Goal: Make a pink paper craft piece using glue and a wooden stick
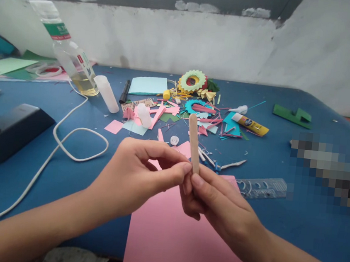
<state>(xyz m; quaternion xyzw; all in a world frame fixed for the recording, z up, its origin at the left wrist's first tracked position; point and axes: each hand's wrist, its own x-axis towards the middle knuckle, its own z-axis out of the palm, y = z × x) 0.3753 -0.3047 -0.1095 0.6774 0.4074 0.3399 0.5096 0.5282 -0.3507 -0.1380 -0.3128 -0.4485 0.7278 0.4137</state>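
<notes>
A wooden craft stick [194, 143] stands nearly upright in front of me, its rounded top leaning slightly left. My right hand [224, 209] is closed around its lower end, with the thumb pressed on the front face. From the other side my left hand [140, 175] pinches at the stick's lower left edge with thumb and fingers. The stick's bottom end is hidden by the fingers. Below both hands lies a large pink paper sheet [163, 238], partly covered by my right forearm. A clear plastic ruler stencil [263, 187] lies to the right of my right hand.
Paper scraps, folded paper rings [192, 80] and a yellow glue tube [250, 125] spread across the blue table [114, 233]. A clear bottle [75, 66], a white cable [57, 131] and a black device [12, 132] are left; a green paper piece [292, 115] lies right.
</notes>
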